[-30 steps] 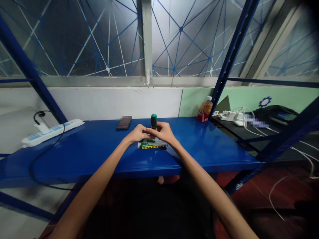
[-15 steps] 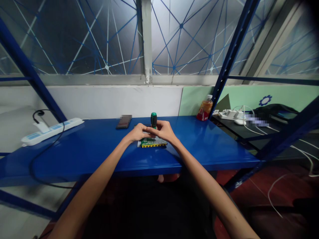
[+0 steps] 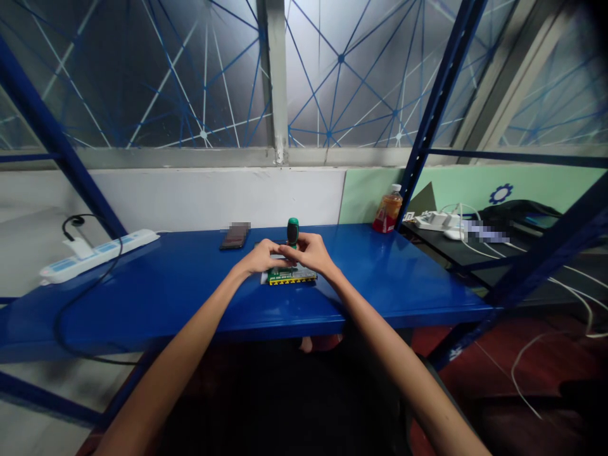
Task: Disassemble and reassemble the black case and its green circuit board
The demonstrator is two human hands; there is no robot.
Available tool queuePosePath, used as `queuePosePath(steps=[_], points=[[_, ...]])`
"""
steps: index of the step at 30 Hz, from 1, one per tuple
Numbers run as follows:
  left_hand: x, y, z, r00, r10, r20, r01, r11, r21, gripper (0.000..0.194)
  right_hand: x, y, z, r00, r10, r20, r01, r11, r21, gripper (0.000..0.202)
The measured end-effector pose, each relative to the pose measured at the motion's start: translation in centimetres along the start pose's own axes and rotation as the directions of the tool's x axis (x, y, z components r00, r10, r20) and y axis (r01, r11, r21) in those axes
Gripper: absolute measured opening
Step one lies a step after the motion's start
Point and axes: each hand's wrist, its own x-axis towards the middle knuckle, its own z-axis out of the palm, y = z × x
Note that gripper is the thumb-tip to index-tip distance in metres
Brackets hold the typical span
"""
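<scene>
A screwdriver [image 3: 293, 231] with a green and black handle stands nearly upright in the middle of the table. My right hand [image 3: 308, 252] is closed around its lower part, thumb reaching left. From the other side my left hand [image 3: 262, 256] meets it, fingers drawn together by the shaft; what they pinch is hidden. Beneath both hands lies a green circuit board [image 3: 292, 277] with a yellow and black striped front edge. The screwdriver's tip is too small and covered to make out.
On the blue table [image 3: 180, 285] a dark phone [image 3: 234, 237] lies behind my left hand. A white power strip [image 3: 99, 256] with a black cable sits at left. A drink bottle [image 3: 388, 210] stands at the back right, beside a blue upright post [image 3: 434, 120].
The view has shifted slightly, so everything sits a little lower in the picture. Both hands keep their places at the screwdriver and the board.
</scene>
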Motion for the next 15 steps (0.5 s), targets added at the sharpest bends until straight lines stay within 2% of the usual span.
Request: queuePosePath(steps=[9, 15], points=[[0.14, -0.31, 0.42, 0.997, -0.047, -0.063, 0.044, 0.998, -0.05, 0.027, -0.01, -0.28, -0.06, 1.0, -0.003, -0.002, 0.003, 1.0, -0.007, 0.037], [0.01, 0.16, 0.29, 0.999, -0.017, -0.033, 0.016, 0.999, -0.034, 0.027, 0.03, -0.27, -0.04, 1.0, -0.005, -0.005, 0.005, 1.0, 0.003, 0.036]])
